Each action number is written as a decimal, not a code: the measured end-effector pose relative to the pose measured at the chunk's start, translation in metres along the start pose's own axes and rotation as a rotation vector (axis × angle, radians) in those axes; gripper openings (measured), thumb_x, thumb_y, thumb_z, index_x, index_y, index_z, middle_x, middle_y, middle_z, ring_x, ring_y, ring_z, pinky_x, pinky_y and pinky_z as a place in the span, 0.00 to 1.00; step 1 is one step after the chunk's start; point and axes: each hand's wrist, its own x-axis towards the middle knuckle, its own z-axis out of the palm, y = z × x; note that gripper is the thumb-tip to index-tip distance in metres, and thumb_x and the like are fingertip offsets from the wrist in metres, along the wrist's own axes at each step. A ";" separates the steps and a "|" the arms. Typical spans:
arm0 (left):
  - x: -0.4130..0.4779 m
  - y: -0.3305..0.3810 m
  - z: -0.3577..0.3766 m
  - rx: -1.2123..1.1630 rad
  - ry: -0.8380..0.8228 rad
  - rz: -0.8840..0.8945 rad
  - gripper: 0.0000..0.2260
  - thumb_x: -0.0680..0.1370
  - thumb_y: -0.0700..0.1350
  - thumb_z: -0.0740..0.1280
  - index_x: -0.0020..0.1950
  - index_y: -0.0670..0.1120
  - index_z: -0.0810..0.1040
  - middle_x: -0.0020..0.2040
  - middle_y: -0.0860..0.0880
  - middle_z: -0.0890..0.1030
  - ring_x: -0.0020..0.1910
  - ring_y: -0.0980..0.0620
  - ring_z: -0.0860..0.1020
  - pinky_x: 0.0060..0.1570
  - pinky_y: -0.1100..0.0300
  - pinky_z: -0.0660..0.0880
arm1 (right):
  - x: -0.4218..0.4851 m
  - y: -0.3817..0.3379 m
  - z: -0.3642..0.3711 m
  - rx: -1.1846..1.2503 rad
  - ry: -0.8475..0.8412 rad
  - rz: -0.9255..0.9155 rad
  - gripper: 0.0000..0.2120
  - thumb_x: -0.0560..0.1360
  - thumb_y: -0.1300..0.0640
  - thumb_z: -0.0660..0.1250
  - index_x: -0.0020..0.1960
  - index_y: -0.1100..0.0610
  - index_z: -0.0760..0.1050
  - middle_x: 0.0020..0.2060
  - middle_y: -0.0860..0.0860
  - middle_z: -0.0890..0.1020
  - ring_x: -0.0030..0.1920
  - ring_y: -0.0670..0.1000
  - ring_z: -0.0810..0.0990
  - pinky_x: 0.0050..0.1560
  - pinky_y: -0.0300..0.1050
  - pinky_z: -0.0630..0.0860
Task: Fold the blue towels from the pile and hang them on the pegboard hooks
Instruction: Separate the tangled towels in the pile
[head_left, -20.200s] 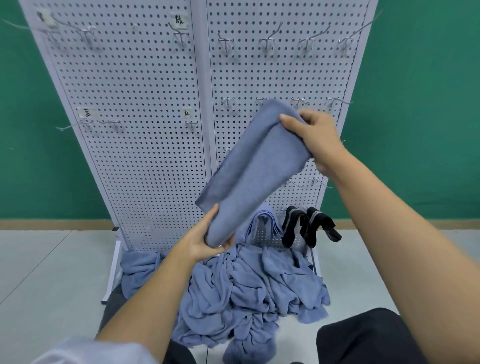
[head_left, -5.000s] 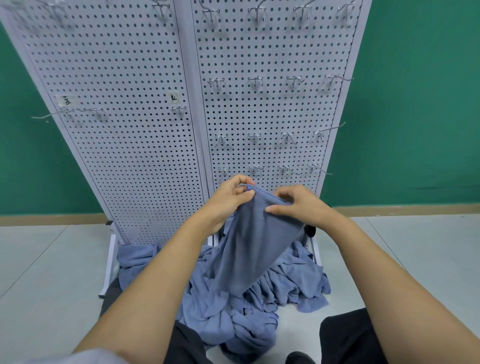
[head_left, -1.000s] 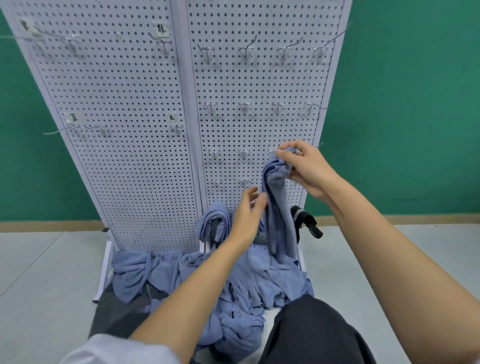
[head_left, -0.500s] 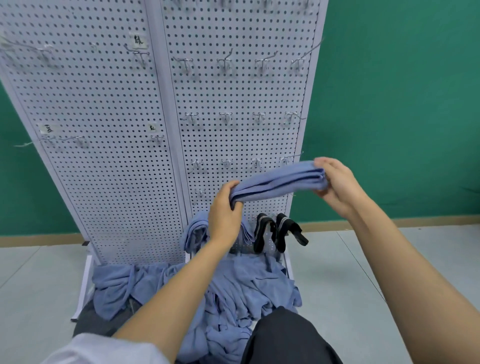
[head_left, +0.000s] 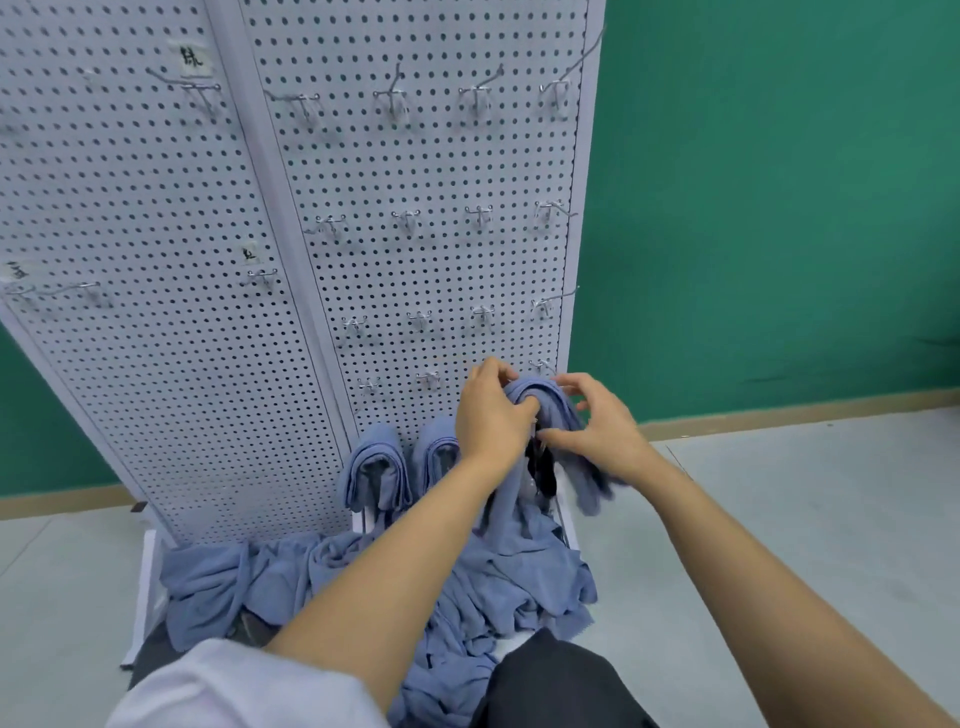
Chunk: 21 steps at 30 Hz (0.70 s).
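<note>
A folded blue towel (head_left: 566, 415) is draped over a low hook at the right of the white pegboard (head_left: 415, 260), its ends hanging down on both sides. My left hand (head_left: 493, 415) grips its left side near the top. My right hand (head_left: 597, 431) holds its right side with the fingers partly spread. Two other folded blue towels (head_left: 376, 467) (head_left: 436, 457) hang on hooks just to the left. A pile of loose blue towels (head_left: 467, 582) lies on the floor at the board's foot.
Several bare metal hooks (head_left: 478, 213) stand in rows higher up the pegboard. A black item (head_left: 540, 467) hangs behind the draped towel. A green wall (head_left: 779, 208) rises behind, grey floor to the right, and my dark-trousered knee (head_left: 561, 680) is at the bottom.
Half a second ago I held the folded towel stretched level between both hands in front of the board. Now it is lowered and draped over the low right hook.
</note>
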 end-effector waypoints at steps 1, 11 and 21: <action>0.002 -0.001 0.007 -0.013 -0.008 -0.001 0.09 0.70 0.40 0.70 0.46 0.47 0.72 0.48 0.49 0.76 0.46 0.49 0.75 0.43 0.54 0.74 | 0.003 0.007 0.001 -0.052 0.065 -0.015 0.24 0.68 0.58 0.73 0.63 0.52 0.72 0.57 0.48 0.77 0.56 0.50 0.74 0.55 0.45 0.71; 0.036 -0.011 0.064 -0.017 -0.134 0.004 0.10 0.72 0.34 0.67 0.48 0.47 0.74 0.51 0.48 0.77 0.47 0.50 0.75 0.47 0.58 0.73 | 0.048 0.057 -0.017 -0.061 0.263 0.055 0.15 0.71 0.69 0.64 0.55 0.58 0.78 0.49 0.52 0.81 0.48 0.51 0.77 0.49 0.39 0.70; 0.101 -0.024 0.115 -0.049 0.073 -0.028 0.09 0.76 0.34 0.63 0.52 0.45 0.74 0.53 0.50 0.77 0.50 0.48 0.75 0.44 0.53 0.74 | 0.130 0.084 -0.004 -0.111 0.357 0.089 0.12 0.73 0.63 0.68 0.55 0.55 0.77 0.52 0.51 0.79 0.47 0.50 0.75 0.46 0.44 0.72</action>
